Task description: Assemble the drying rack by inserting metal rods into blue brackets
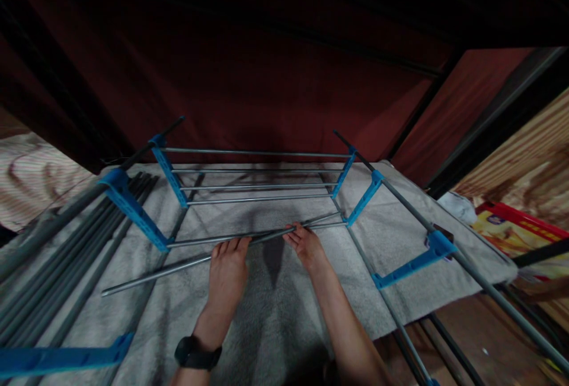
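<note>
A loose grey metal rod point(178, 265) lies slanted across a grey towel point(267, 309), running from lower left up to the right. My left hand point(227, 273), a black watch on its wrist, grips the rod near its middle, fingers curled over it. My right hand point(306, 243) holds the same rod further right, fingers closed on it. Just beyond the hands stands a partly built rack point(258, 184) of grey rods set in blue plastic brackets point(133, 211), with several cross rods in place.
A bundle of spare grey rods point(57, 255) lies at the left. More blue brackets on long rods point(422, 255) stretch along the right. A dark red wall rises behind. A red and yellow package point(515, 232) sits at the right.
</note>
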`<move>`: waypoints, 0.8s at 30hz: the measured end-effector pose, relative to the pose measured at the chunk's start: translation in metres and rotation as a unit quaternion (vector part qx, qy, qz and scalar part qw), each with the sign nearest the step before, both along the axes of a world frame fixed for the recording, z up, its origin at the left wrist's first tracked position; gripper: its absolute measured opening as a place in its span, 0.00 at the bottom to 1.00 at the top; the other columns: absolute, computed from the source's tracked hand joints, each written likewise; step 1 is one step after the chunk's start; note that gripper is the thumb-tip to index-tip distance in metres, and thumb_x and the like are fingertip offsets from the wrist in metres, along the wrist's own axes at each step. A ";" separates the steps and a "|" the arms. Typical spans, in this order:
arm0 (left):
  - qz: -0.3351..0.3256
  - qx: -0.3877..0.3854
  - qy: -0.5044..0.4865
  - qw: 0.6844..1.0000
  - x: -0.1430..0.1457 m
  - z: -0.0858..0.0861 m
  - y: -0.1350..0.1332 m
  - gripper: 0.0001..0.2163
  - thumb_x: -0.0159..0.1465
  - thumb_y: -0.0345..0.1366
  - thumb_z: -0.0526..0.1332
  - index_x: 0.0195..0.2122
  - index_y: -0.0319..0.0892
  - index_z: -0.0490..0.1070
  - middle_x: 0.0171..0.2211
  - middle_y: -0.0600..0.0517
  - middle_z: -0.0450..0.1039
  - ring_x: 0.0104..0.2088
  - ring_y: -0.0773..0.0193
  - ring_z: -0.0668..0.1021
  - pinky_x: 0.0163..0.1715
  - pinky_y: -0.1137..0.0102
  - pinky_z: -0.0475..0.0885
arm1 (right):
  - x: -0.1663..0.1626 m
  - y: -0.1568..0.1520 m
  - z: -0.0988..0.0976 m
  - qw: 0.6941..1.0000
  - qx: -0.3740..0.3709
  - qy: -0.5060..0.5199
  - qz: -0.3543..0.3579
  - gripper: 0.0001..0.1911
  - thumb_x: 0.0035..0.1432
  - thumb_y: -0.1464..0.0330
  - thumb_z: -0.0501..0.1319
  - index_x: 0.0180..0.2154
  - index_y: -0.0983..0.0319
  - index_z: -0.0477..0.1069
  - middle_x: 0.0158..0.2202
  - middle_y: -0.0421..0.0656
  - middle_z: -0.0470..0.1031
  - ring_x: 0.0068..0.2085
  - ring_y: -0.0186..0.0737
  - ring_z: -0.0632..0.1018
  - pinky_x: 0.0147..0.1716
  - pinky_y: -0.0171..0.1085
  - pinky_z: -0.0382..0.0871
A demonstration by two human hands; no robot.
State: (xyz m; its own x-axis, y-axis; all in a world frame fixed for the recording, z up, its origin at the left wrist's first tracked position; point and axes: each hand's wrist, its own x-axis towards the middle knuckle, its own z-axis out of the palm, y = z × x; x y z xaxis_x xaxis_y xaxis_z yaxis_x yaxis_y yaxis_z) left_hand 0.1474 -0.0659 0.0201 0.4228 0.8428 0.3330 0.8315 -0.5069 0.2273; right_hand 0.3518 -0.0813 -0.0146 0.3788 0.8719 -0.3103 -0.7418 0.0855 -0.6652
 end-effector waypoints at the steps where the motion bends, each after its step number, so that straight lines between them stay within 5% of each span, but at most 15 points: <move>1: 0.003 -0.002 0.016 1.000 -0.001 0.002 0.000 0.22 0.63 0.21 0.46 0.52 0.39 0.72 0.45 0.42 0.76 0.47 0.48 0.75 0.51 0.56 0.64 | 0.001 0.000 0.000 1.000 0.001 -0.001 -0.003 0.03 0.58 0.73 0.62 0.31 0.61 0.72 0.32 0.44 0.81 0.36 0.39 0.82 0.43 0.41 0.78; 15: 0.014 -0.031 0.051 0.998 -0.013 0.003 0.010 0.22 0.62 0.20 0.46 0.51 0.41 0.71 0.44 0.44 0.75 0.46 0.50 0.75 0.48 0.58 0.64 | 0.034 -0.009 0.006 0.995 -0.034 -0.025 -0.090 0.03 0.57 0.71 0.62 0.30 0.59 0.72 0.31 0.42 0.81 0.34 0.37 0.81 0.38 0.37 0.79; 24: -0.025 -0.097 -0.047 0.994 -0.016 -0.002 0.020 0.12 0.65 0.31 0.52 0.48 0.42 0.69 0.44 0.45 0.77 0.46 0.49 0.77 0.50 0.57 0.64 | 0.047 -0.017 0.006 0.991 -0.023 -0.034 -0.124 0.02 0.56 0.70 0.66 0.31 0.60 0.73 0.31 0.41 0.81 0.32 0.36 0.81 0.35 0.36 0.79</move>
State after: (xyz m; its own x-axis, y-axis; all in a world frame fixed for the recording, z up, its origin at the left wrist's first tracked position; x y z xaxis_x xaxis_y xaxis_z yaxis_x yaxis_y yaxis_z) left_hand 0.1317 -0.0461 0.0177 0.4396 0.8741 0.2069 0.7770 -0.4856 0.4005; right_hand 0.3988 -0.0980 -0.0084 0.6007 0.7357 -0.3129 -0.6547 0.2281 -0.7207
